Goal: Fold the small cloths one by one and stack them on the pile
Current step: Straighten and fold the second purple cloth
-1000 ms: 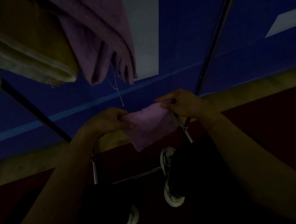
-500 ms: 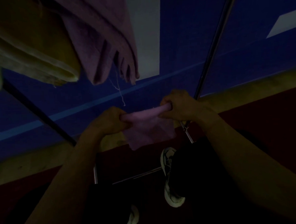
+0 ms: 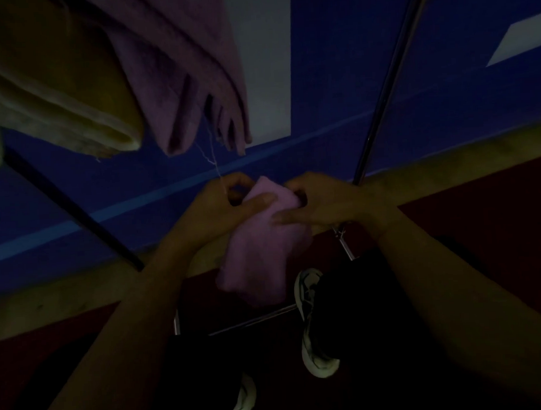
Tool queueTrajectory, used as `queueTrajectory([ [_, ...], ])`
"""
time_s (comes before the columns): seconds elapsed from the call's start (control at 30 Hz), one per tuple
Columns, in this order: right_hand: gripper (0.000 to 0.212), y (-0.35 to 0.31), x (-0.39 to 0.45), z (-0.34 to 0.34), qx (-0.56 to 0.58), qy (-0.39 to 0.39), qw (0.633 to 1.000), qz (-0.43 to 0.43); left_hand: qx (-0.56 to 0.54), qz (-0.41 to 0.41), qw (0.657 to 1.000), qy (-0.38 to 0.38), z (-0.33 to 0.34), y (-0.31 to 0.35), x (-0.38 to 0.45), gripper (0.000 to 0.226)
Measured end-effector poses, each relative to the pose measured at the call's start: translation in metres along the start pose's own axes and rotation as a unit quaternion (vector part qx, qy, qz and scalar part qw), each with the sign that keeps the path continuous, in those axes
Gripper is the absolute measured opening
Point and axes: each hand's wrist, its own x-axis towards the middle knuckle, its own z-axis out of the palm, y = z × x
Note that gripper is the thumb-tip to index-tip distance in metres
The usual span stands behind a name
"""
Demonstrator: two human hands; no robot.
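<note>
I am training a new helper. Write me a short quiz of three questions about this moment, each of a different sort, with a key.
1. True or false: the left hand and the right hand both hold the small pink cloth.
2. Multiple choice: the loose white thread hangs from A) the yellow folded cloth, B) the pink hanging cloths, C) the metal pole.
3. Fill in: below the small pink cloth, a white ____ is visible.

Key: 1 true; 2 B; 3 shoe.
</note>
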Motion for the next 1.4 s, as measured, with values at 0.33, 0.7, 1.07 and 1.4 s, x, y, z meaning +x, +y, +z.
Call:
queueTrajectory([
  [0.33, 0.029, 0.018, -0.019, -0.034, 0.111, 0.052, 0.992, 0.024, 0.106, -0.037, 0.988, -0.109, -0.005, -0.02, 0.0, 0.062],
  [0.7, 0.037, 0.045, -0.029, -0.045, 0.219, 0.081, 0.972, 0.016, 0.085, 0.062, 0.986, -0.128, 0.0, -0.024, 0.001, 0.024],
  [1.07, 0.021, 0.051, -0.022, -0.031, 0.032, -0.016, 0.998, -0.054, 0.13, 0.131, 0.983, 0.003, -0.011, -0.038, 0.009, 0.021],
  [1.4, 0.007, 0.038, -0.025, -0.032, 0.031, -0.002, 0.998, -0.053, 0.102, 0.15, 0.983, 0.017, -0.022, -0.039, 0.011, 0.023],
])
